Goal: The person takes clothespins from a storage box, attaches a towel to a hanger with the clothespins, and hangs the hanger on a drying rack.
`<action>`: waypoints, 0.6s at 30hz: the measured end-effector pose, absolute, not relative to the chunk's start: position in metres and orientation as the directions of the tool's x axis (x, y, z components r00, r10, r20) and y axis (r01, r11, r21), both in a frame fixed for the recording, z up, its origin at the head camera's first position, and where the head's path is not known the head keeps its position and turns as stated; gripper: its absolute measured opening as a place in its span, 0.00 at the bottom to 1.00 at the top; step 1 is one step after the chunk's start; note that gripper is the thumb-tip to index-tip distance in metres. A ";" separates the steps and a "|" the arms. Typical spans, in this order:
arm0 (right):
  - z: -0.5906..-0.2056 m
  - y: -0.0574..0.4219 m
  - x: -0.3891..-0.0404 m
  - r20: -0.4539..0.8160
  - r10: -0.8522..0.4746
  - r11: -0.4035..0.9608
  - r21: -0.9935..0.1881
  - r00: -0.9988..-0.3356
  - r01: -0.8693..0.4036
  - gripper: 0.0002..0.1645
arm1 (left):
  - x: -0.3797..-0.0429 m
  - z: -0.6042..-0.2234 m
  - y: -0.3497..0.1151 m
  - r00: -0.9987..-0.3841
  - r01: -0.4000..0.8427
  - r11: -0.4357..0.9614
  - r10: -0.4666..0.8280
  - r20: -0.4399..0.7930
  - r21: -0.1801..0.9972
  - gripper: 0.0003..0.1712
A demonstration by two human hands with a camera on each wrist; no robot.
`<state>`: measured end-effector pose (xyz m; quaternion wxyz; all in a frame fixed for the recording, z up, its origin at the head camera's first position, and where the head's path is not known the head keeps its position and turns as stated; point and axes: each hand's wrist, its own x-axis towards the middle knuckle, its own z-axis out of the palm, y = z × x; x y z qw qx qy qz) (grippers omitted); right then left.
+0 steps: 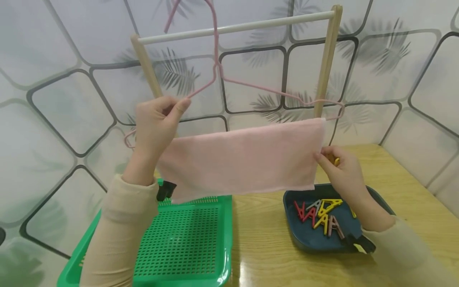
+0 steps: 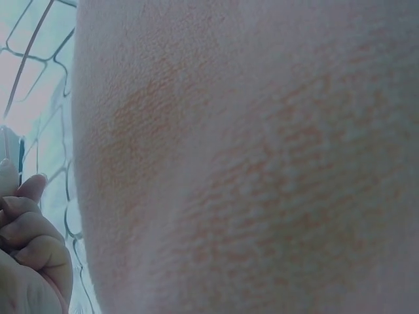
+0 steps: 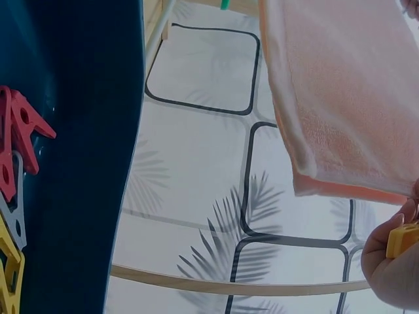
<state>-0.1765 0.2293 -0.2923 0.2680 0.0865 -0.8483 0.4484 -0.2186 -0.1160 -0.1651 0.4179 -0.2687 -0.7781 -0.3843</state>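
Note:
A pink clothes hanger (image 1: pixel 259 87) is held up by my left hand (image 1: pixel 157 121), which pinches its sloping left arm between thumb and fingers. Over the hanger's lower part hangs a folded pink towel (image 1: pixel 244 161); it fills most of the left wrist view. My right hand (image 1: pixel 342 173) pinches the towel's right edge between thumb and fingers. A yellow clothespin (image 3: pixel 402 240) sits in that same hand, mostly hidden by the fingers. Below the right hand stands a dark blue basin (image 1: pixel 301 235) with several clothespins (image 1: pixel 324 219) in red, yellow, grey and dull pink.
A green perforated basket (image 1: pixel 179 239) stands at left on the wooden table (image 1: pixel 258 235). Behind the hanger rises a wooden rack with a white bar (image 1: pixel 272 24). The patterned wall (image 1: pixel 380 71) closes off the back.

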 end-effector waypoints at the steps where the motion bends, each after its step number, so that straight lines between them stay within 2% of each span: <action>1: -0.292 0.229 -0.176 0.529 0.095 0.584 -0.715 -0.843 -0.383 0.13 | -0.219 -0.165 -0.116 -0.507 0.742 0.557 0.101 0.856 0.373 0.14; 11: -0.291 0.228 -0.174 0.508 0.107 0.598 -0.720 -0.855 -0.353 0.15 | -0.216 -0.166 -0.117 -0.491 0.753 0.565 0.140 0.860 0.338 0.13; 18: -0.294 0.233 -0.173 0.448 0.099 0.449 -0.817 -0.888 -0.362 0.21 | -0.217 -0.166 -0.119 -0.498 0.738 0.578 0.120 0.859 0.347 0.13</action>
